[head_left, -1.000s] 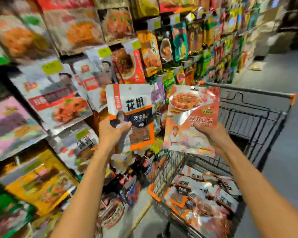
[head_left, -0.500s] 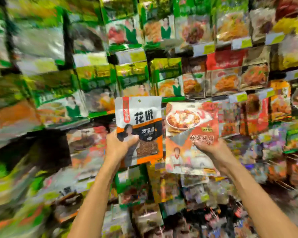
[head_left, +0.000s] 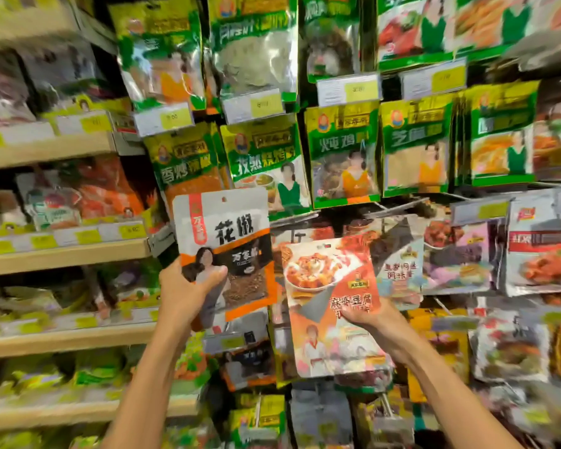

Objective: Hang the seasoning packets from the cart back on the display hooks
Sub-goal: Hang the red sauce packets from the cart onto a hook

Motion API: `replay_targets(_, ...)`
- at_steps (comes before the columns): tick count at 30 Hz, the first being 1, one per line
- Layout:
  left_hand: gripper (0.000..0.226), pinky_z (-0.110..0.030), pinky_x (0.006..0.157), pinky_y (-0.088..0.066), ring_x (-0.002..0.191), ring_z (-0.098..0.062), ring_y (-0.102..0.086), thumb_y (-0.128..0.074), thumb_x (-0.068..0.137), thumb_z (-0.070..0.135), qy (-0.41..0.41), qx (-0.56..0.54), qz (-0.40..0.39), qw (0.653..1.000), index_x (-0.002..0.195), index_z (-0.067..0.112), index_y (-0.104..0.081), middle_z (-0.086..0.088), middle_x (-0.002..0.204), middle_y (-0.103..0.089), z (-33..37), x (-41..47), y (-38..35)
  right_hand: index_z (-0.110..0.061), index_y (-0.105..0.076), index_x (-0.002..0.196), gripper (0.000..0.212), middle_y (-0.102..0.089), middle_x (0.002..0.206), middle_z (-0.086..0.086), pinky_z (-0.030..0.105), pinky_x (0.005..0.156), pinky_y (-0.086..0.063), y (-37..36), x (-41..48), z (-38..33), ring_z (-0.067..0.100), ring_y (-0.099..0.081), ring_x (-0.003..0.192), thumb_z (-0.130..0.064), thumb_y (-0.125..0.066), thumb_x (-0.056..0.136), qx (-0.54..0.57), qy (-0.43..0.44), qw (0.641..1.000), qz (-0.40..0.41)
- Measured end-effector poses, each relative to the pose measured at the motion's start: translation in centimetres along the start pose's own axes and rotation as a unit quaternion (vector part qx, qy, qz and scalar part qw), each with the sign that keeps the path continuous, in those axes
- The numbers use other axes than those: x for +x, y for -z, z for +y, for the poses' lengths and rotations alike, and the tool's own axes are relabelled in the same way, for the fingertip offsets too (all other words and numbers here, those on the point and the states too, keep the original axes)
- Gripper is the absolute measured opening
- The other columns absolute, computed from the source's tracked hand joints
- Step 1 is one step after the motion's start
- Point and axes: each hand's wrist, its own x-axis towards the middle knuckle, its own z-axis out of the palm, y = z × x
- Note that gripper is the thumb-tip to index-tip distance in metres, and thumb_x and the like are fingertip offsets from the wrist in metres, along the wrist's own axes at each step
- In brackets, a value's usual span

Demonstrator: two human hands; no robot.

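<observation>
My left hand (head_left: 188, 291) grips a grey, black and orange peppercorn packet (head_left: 227, 234) by its lower left corner and holds it upright in front of the display wall. My right hand (head_left: 374, 322) pinches an orange and red tofu seasoning packet (head_left: 324, 286) at its right edge, a little lower and to the right of the first. Both packets face me. Behind them hang rows of green seasoning packets (head_left: 263, 157) on hooks. The cart is out of view.
Wooden shelves (head_left: 62, 254) with yellow price tags run along the left. Price labels (head_left: 348, 89) stick out on hook ends above the packets. More hanging packets (head_left: 541, 244) fill the wall to the right and below.
The view has swung left from the cart to face the display wall. Both hands kept their packets and have come closer to the hooks, the right one now lower than the left.
</observation>
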Motion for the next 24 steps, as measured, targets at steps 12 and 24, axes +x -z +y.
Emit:
replay_targets(12, 0.026, -0.034, 0.073, -0.050, 0.083, -0.010, -0.064, -0.080, 0.074, 0.016, 0.039, -0.001, 0.039, 0.998, 0.082, 0.032, -0.061, 0.009, 0.086, -0.067, -3.4, 1.0, 2.2, -0.006, -0.066, 0.101, 0.022, -0.073, 0.090, 0.003, 0.023, 0.077, -0.051, -2.6, 6.2, 0.3, 0.016, -0.069, 0.088, -0.004, -0.070, 0.080, -0.022, -0.023, 0.999, -0.017)
replay_targets(24, 0.037, -0.035, 0.075, -0.050, 0.090, -0.018, -0.064, -0.081, 0.072, 0.018, 0.052, 0.025, 0.056, 0.997, 0.104, 0.011, -0.064, 0.003, 0.095, -0.069, -4.4, 0.8, 1.9, -0.013, -0.068, 0.100, 0.026, -0.075, 0.096, 0.003, 0.027, 0.082, -0.050, -2.1, 9.4, 2.4, 0.017, -0.068, 0.095, -0.018, -0.077, 0.075, -0.020, -0.061, 0.998, 0.016)
